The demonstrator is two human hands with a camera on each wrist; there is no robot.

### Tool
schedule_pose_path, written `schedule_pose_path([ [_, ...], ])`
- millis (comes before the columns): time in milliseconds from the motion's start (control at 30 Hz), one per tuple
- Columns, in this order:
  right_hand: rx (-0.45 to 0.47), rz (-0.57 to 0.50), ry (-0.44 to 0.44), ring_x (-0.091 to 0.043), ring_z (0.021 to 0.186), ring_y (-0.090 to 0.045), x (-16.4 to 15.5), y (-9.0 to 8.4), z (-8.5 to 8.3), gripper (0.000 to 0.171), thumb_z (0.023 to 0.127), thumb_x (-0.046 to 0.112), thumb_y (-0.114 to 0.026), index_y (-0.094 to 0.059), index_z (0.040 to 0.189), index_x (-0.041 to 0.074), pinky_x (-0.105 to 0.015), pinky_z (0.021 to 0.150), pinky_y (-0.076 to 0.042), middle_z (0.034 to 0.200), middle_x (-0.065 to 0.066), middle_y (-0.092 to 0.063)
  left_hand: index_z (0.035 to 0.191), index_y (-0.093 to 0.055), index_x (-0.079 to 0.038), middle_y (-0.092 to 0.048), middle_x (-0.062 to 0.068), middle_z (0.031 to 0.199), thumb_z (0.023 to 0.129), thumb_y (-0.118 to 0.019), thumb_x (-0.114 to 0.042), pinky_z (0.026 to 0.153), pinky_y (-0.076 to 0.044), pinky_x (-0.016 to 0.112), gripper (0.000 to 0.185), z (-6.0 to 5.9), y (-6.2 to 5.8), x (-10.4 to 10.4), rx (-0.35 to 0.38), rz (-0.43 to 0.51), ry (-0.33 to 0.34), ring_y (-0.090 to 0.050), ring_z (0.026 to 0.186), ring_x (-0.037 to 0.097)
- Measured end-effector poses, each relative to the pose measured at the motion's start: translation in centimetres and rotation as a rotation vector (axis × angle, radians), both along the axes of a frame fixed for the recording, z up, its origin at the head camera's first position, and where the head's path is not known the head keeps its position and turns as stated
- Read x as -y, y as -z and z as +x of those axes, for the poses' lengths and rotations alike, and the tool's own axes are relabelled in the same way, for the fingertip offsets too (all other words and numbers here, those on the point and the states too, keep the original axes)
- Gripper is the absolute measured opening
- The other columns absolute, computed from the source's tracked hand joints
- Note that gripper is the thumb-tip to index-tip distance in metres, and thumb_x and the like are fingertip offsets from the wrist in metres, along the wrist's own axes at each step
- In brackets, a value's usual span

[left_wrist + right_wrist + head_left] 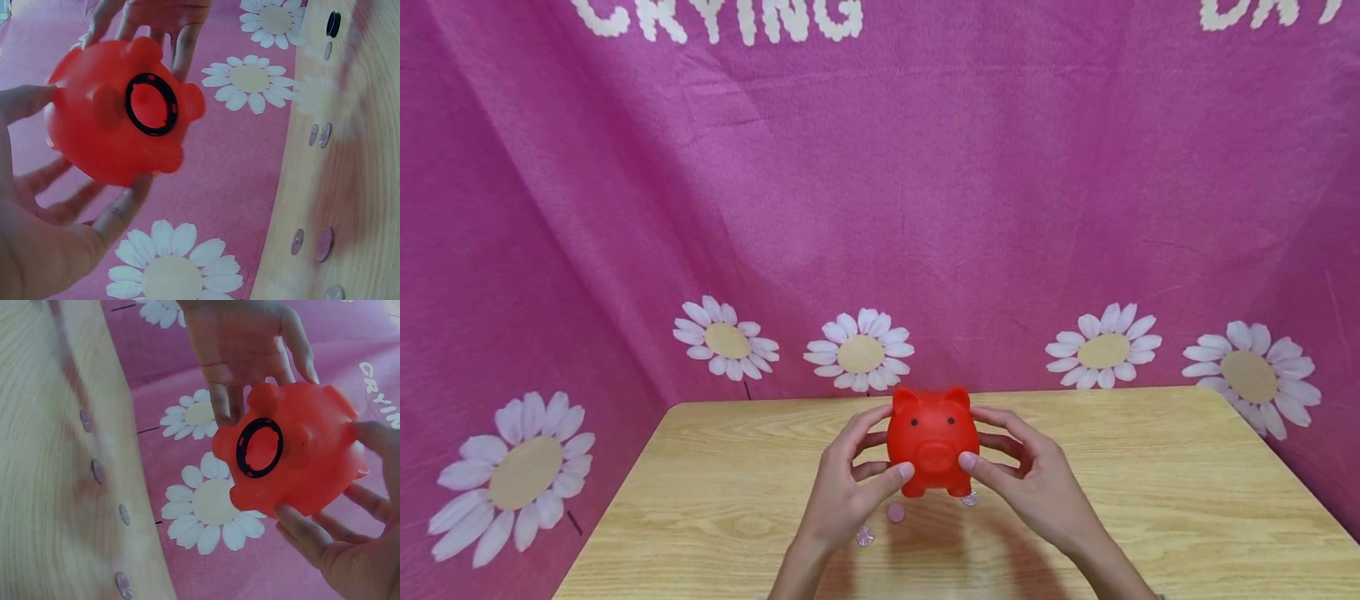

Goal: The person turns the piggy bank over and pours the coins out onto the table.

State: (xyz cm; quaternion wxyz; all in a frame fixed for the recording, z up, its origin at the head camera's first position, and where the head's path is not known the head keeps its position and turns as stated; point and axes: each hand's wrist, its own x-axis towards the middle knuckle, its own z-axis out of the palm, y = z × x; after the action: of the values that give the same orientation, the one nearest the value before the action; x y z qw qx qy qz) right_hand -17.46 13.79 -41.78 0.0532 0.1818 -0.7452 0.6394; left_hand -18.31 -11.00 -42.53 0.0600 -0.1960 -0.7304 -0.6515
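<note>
A red piggy bank [933, 437] is held up over the table between both hands, its snout toward the head camera. My left hand [853, 483] grips one side, thumb low near the snout and fingers around the flank. On the other side my right hand [1037, 479] holds it the same way. From below, the wrist views show a black ring [129, 103] around a round opening in the belly, with no cap in it. Under the bank, several coin-like discs [896, 512] lie on the table, some partly hidden in the head view.
On the wooden table [722, 467] a small black round piece [334, 24] lies apart from the discs. A pink cloth [925, 208] with white daisies and lettering hangs behind the table and at its sides.
</note>
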Motion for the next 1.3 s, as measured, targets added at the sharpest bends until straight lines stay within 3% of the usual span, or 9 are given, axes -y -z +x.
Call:
schedule_pose_path([
  [100,0.03,0.018,0.014,-0.033,0.126,-0.071,0.2,0.25,-0.14,0.049,0.097,0.016,-0.08,-0.065,0.144,0.015,-0.033,0.086,-0.067,0.15,-0.011,-0.064,0.152,-0.059,-0.018,-0.063,0.01,0.149,0.092,-0.082,-0.018,0.088,-0.067,0.032,0.064,0.01,0.16,-0.1,0.058,0.001,-0.017,-0.066,0.123,0.032],
  [167,-0.019,-0.014,0.014,-0.023,0.128,-0.071,0.24,0.32,-0.14,0.049,0.096,0.01,-0.08,-0.066,0.143,0.012,-0.03,0.09,-0.066,0.148,-0.007,-0.065,0.151,-0.06,-0.019,-0.063,0.008,0.148,0.091,-0.083,-0.016,0.09,-0.067,0.032,0.064,0.06,0.1,-0.15,0.02,0.012,-0.022,-0.066,0.124,0.029],
  [333,-0.38,-0.2,-0.082,-0.019,0.138,-0.063,0.08,-0.08,0.02,0.064,0.08,-0.024,-0.078,-0.061,0.141,-0.01,-0.033,0.102,-0.061,0.151,-0.019,-0.058,0.149,-0.058,-0.005,-0.054,0.02,0.157,0.082,-0.085,0.004,0.104,-0.062,0.042,0.072,0.18,-0.52,0.08,-0.355,0.107,0.063,-0.059,0.14,0.033],
  [400,-0.457,-0.233,-0.128,-0.023,0.14,-0.061,-0.04,-0.18,-0.05,0.068,0.076,-0.03,-0.076,-0.059,0.14,-0.014,-0.035,0.105,-0.06,0.153,-0.022,-0.055,0.147,-0.057,0.0,-0.049,0.023,0.16,0.08,-0.084,0.01,0.107,-0.06,0.044,0.073,0.14,-0.63,0.18,-0.448,0.127,0.103,-0.055,0.145,0.033],
  [433,-0.46,-0.234,-0.14,-0.024,0.139,-0.061,-0.1,-0.16,-0.13,0.07,0.075,-0.03,-0.076,-0.059,0.14,-0.013,-0.035,0.105,-0.059,0.152,-0.02,-0.055,0.147,-0.057,-0.001,-0.049,0.022,0.16,0.08,-0.084,0.01,0.108,-0.059,0.044,0.073,0.13,-0.63,0.22,-0.453,0.127,0.111,-0.054,0.146,0.03],
  [533,-0.418,-0.214,-0.139,-0.021,0.138,-0.061,-0.21,0.17,-0.32,0.07,0.076,-0.029,-0.076,-0.06,0.141,-0.011,-0.034,0.105,-0.059,0.152,-0.015,-0.056,0.147,-0.059,-0.005,-0.05,0.017,0.161,0.082,-0.085,0.008,0.107,-0.059,0.043,0.072,0.11,-0.39,0.25,-0.419,0.101,0.104,-0.054,0.146,0.022],
  [767,-0.353,-0.155,-0.111,-0.019,0.138,-0.061,-0.6,0.53,-0.55,0.069,0.078,-0.024,-0.079,-0.06,0.142,-0.008,-0.033,0.104,-0.06,0.151,-0.015,-0.056,0.148,-0.06,-0.01,-0.052,0.012,0.16,0.084,-0.086,-0.001,0.104,-0.061,0.045,0.07,0.21,-0.16,0.03,-0.346,0.058,0.047,-0.054,0.146,0.022],
  [1033,-0.276,-0.032,-0.083,-0.01,0.134,-0.064,-0.5,0.54,-0.58,0.068,0.088,-0.011,-0.079,-0.058,0.151,0.003,-0.031,0.097,-0.064,0.154,-0.002,-0.059,0.148,-0.062,-0.021,-0.066,0.004,0.148,0.09,-0.085,-0.014,0.094,-0.065,0.032,0.063,0.48,-0.53,-0.12,-0.145,0.043,-0.081,-0.067,0.129,0.032],
  [1300,-0.009,0.055,0.092,-0.009,0.104,-0.077,-0.08,0.04,-0.07,0.047,0.099,0.017,-0.078,-0.066,0.144,0.015,-0.03,0.081,-0.068,0.141,-0.015,-0.069,0.15,-0.062,-0.013,-0.07,0.017,0.14,0.098,-0.072,-0.02,0.079,-0.067,0.03,0.053,0.17,-0.22,0.28,-0.032,-0.039,-0.037,-0.074,0.108,0.03],
])
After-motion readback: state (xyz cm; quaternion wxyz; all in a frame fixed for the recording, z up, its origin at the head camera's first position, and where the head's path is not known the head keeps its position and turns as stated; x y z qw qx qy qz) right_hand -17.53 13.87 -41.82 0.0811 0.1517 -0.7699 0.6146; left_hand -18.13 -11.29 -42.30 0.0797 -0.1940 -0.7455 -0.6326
